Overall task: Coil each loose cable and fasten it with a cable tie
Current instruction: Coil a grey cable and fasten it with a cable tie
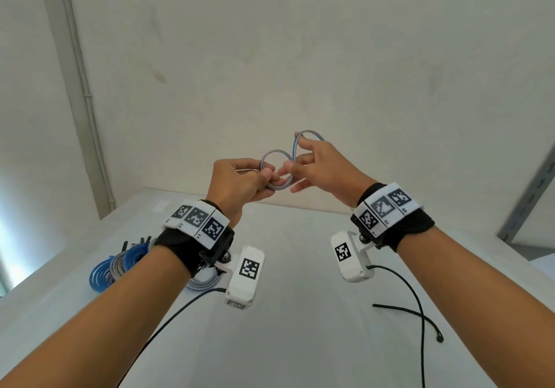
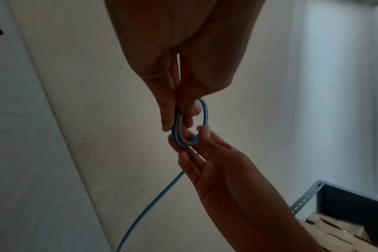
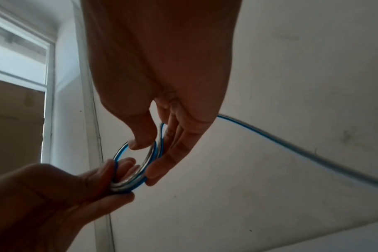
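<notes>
A pale plaster wall is filling most of what I am looking at, with a white table (image 1: 300,312) spreading out below my raised arms. I am pinching a small blue-and-grey coil (image 1: 276,170) in my left hand (image 1: 237,183), thumb and fingers curled onto its near edge, well above the table. My right hand (image 1: 319,165) is working just beside the coil: its fingertips (image 3: 155,172) are touching the ring's rim and its thumb is reaching inside, while a fresh loop (image 1: 309,140) of the same cable is arching over its knuckles. I am judging that I am laying the next turn onto the ring, and no tie is on it yet.

The free tail (image 3: 302,153) is trailing away from the coil, and I cannot tell how much is left. If it is snagging somewhere, the pull could be tugging turns out of my left pinch. The cable looks springy and slick, so a loosening grip could be letting the whole ring pop open. The new loop could also be twisting into a figure eight instead of lying flat.

Below the coil, to the left on the table, finished bundles (image 1: 117,264) are lying. Below it to the right, a black cord (image 1: 408,312) is lying loose.
</notes>
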